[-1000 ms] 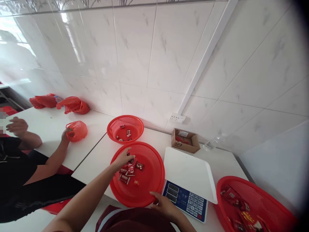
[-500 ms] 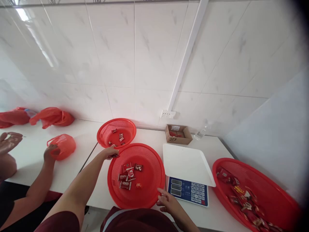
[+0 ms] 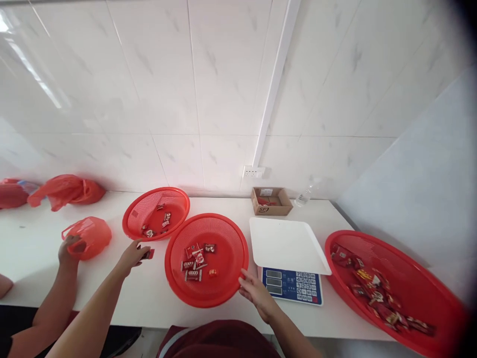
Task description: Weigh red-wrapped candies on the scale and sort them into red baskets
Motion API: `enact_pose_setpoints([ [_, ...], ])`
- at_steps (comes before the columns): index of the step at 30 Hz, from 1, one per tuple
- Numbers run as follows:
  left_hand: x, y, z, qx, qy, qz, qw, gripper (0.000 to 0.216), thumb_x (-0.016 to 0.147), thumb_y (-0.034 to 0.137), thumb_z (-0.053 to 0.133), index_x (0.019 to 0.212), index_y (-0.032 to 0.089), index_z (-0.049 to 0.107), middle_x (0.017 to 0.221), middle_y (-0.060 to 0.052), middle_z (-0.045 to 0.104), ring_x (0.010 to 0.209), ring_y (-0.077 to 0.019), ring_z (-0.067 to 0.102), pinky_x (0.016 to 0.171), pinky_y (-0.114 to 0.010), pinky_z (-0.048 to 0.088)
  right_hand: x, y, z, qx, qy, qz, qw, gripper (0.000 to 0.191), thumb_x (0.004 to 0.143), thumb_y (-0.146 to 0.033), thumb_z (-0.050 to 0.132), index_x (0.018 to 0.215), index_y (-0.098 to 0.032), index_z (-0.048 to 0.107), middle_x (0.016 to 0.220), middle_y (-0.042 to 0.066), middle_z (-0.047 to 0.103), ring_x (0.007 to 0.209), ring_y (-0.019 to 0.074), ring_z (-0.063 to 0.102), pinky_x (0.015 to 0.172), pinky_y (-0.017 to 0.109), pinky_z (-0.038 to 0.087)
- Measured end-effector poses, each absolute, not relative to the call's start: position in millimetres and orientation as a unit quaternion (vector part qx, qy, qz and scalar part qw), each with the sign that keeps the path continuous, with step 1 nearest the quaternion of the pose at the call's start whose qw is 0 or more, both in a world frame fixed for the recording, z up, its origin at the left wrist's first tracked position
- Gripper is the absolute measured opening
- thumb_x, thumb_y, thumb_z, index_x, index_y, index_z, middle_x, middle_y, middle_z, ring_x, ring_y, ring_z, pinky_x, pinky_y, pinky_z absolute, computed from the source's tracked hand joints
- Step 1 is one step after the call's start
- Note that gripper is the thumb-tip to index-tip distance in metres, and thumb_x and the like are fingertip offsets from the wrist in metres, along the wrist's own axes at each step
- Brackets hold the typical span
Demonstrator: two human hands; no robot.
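Note:
My left hand [image 3: 131, 256] is closed on wrapped candy [image 3: 149, 254] with red showing at the fingertips, above the table left of the middle red basket [image 3: 228, 258]. How many pieces it holds I cannot tell. Inside that basket lie several red and brown wrapped candies [image 3: 193, 275] and a small orange-red packet [image 3: 212, 272]. My right hand [image 3: 258, 293] has its fingers apart at the basket's right rim, seemingly touching it. A second red basket [image 3: 128, 219], behind and to the left, contains several small wrapped candies [image 3: 167, 217].
Right of the middle basket stands a digital scale [image 3: 290, 286] with a white tray [image 3: 286, 243]. Beyond are a cardboard box [image 3: 274, 209], a bottle [image 3: 303, 196] and a large red basket [image 3: 432, 303] of packets. At left, a co-worker's hand [image 3: 69, 250] holds a red plastic bag [image 3: 95, 238].
My left hand has moved left and toward me, away from the two baskets' meeting rims, with the candy in it. The rear basket has shifted left. My right hand stays by the rim.

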State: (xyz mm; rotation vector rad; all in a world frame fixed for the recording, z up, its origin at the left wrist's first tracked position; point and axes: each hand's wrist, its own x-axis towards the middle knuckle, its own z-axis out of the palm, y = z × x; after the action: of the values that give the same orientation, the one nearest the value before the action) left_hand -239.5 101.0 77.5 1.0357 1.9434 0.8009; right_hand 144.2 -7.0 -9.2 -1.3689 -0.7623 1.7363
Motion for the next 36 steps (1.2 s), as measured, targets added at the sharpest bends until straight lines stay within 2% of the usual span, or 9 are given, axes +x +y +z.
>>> enact_pose_setpoints([
  [4, -204.9, 84.2, 79.4, 0.377, 0.723, 0.349, 0.462, 0.051, 0.057, 0.053, 0.069, 0.093, 0.02, 0.055, 0.074, -0.001, 0.06, 0.067, -0.0147, 0.057, 0.058, -0.024, 0.041, 134.6, 12.8, 15.3, -0.505, -0.299, 0.683, 0.435, 0.067, 0.073, -0.047, 0.061, 0.134, -0.032, 0.038, 0.141, 0.005, 0.041, 0.114, 0.0163, 0.053, 0.094, 0.034, 0.043],
  [7, -155.6, 67.0, 76.7, 0.396, 0.648, 0.344, 0.552, 0.045, 0.058, 0.056, 0.068, 0.078, 0.019, 0.053, 0.069, 0.002, 0.056, 0.061, -0.0095, 0.05, 0.057, -0.021, 0.038, 129.1, 14.1, 21.6, -0.528, -0.31, 0.669, 0.421, 0.072, 0.071, -0.044, 0.066, 0.135, -0.029, 0.039, 0.129, 0.008, 0.053, 0.114, 0.019, 0.051, 0.094, 0.037, 0.042],
  [10, -94.9, 47.4, 69.9, 0.421, 0.593, 0.304, 0.616, 0.043, 0.061, 0.056, 0.066, 0.074, 0.018, 0.051, 0.066, 0.004, 0.054, 0.059, -0.0083, 0.049, 0.058, -0.021, 0.039, 129.8, 3.7, 26.2, -0.508, -0.319, 0.704, 0.38, 0.064, 0.072, -0.047, 0.065, 0.129, -0.027, 0.046, 0.127, 0.01, 0.053, 0.109, 0.0206, 0.056, 0.089, 0.037, 0.046],
  [15, -8.0, 19.5, 56.8, 0.463, 0.508, 0.239, 0.686, 0.038, 0.067, 0.05, 0.065, 0.079, 0.015, 0.054, 0.068, 0.0, 0.058, 0.063, -0.0114, 0.055, 0.061, -0.026, 0.043, 149.0, -16.0, 39.4, -0.418, -0.293, 0.791, 0.338, 0.055, 0.078, -0.052, 0.058, 0.124, -0.025, 0.048, 0.113, 0.009, 0.062, 0.094, 0.0178, 0.064, 0.082, 0.035, 0.049],
  [20, 29.7, 7.5, 54.5, 0.428, 0.494, 0.193, 0.732, 0.038, 0.066, 0.042, 0.07, 0.09, 0.015, 0.055, 0.082, -0.001, 0.059, 0.066, -0.0109, 0.055, 0.062, -0.029, 0.048, 181.9, -24.8, 35.8, -0.45, -0.246, 0.786, 0.345, 0.036, 0.077, -0.037, 0.063, 0.109, -0.021, 0.058, 0.09, 0.004, 0.07, 0.08, 0.0143, 0.067, 0.076, 0.03, 0.051],
  [24, 41.5, 10.9, 53.3, 0.356, 0.514, 0.217, 0.75, 0.033, 0.067, 0.032, 0.072, 0.09, 0.017, 0.054, 0.082, 0.0, 0.055, 0.068, -0.0103, 0.054, 0.068, -0.032, 0.051, 214.7, -19.4, 31.2, -0.479, -0.155, 0.751, 0.428, 0.026, 0.075, -0.027, 0.066, 0.098, -0.019, 0.06, 0.084, 0.003, 0.07, 0.076, 0.0131, 0.067, 0.076, 0.027, 0.053],
  [30, 84.4, 37.6, 62.5, 0.294, 0.463, 0.297, 0.782, 0.023, 0.069, 0.009, 0.066, 0.088, 0.016, 0.056, 0.082, -0.001, 0.056, 0.07, -0.0092, 0.057, 0.085, -0.034, 0.047, 266.1, -0.9, 45.1, -0.441, -0.073, 0.659, 0.605, 0.065, 0.069, -0.019, 0.072, 0.125, -0.034, 0.041, 0.105, -0.003, 0.065, 0.096, 0.0129, 0.065, 0.089, 0.026, 0.052],
  [34, 122.5, 58.9, 77.7, 0.341, 0.403, 0.343, 0.777, 0.038, 0.069, 0.009, 0.063, 0.104, 0.021, 0.055, 0.105, -0.005, 0.058, 0.096, -0.0156, 0.058, 0.098, -0.037, 0.037, 286.7, -13.7, 46.3, -0.448, -0.06, 0.663, 0.596, 0.063, 0.069, -0.024, 0.073, 0.124, -0.034, 0.043, 0.109, -0.001, 0.063, 0.099, 0.0157, 0.064, 0.089, 0.027, 0.053],
  [36, 132.5, 62.9, 79.6, 0.371, 0.435, 0.322, 0.754, 0.043, 0.069, 0.014, 0.066, 0.11, 0.024, 0.054, 0.12, -0.007, 0.054, 0.117, -0.021, 0.048, 0.103, -0.038, 0.03, 297.0, -29.1, 42.9, -0.46, -0.063, 0.674, 0.575, 0.057, 0.069, -0.027, 0.073, 0.119, -0.03, 0.048, 0.111, 0.002, 0.063, 0.101, 0.018, 0.064, 0.088, 0.029, 0.053],
])
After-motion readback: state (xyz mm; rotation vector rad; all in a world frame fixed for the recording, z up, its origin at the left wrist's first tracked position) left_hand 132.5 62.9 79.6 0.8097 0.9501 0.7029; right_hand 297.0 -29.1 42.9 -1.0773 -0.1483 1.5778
